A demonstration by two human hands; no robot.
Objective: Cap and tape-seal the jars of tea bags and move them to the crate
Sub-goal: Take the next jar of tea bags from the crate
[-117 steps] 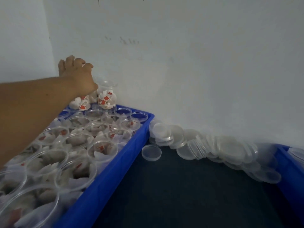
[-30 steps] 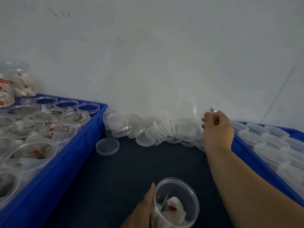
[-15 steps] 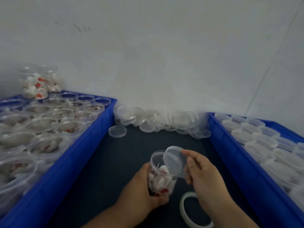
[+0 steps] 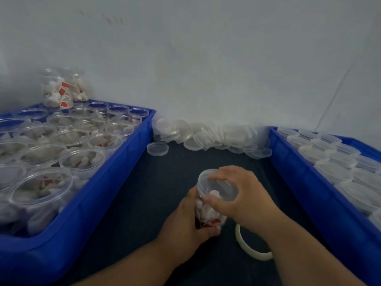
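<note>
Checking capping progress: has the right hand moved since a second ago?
Yes. The right hand has come away from the lid pile, toward the person, and now grips a lid on the jar.

The left crate (image 4: 115, 182) has jars (image 4: 82, 159) in it, and so does the right crate (image 4: 309, 193). Between them, at the back, lies a pile of lids (image 4: 216, 135), with one lid (image 4: 157, 149) before it. Nearer, in the middle, is a jar (image 4: 208, 213) with a cap (image 4: 220, 189) on it, the tape roll (image 4: 245, 248) just right of it.
</note>
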